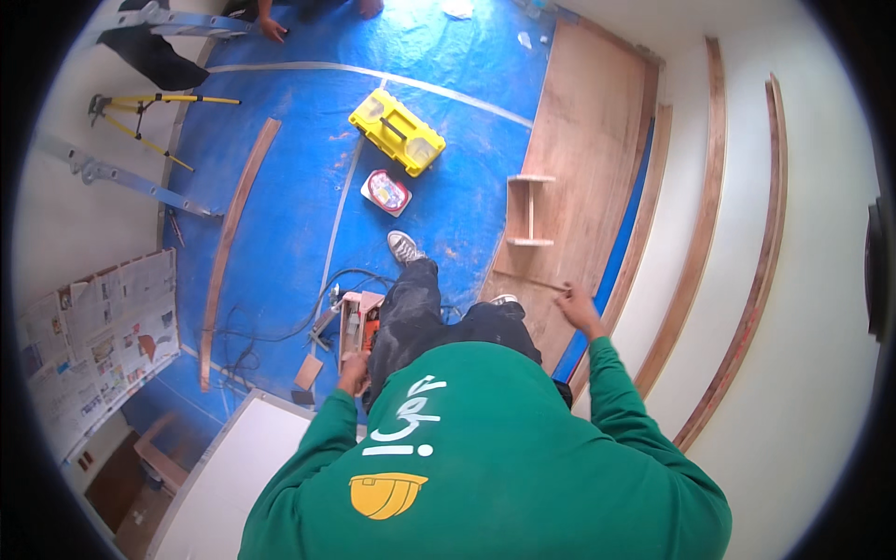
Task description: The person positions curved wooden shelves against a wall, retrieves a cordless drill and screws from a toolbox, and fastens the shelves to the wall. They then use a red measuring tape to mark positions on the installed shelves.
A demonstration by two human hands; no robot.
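Observation:
My right hand (581, 312) pinches the near-right end of a thin wooden strip (528, 278), which lies across a large plywood sheet (577, 121). Just beyond the strip, a small H-shaped wooden piece (531, 211) stands on the sheet. On the other side my left hand (354, 373) is curled at the near end of a small wooden box (351, 327). Orange and dark items sit in that box. Whatever the left fingers grip, if anything, is hidden.
A yellow toolbox (398, 131) and a red-and-white package (386, 192) lie ahead on blue sheeting (299, 177). Long boards line the right wall; another board (238, 243) lies left. Cables (308, 322), a ladder (140, 177) and yellow tripod (140, 112) stand leftward. Another person's hand (273, 29) shows at the top.

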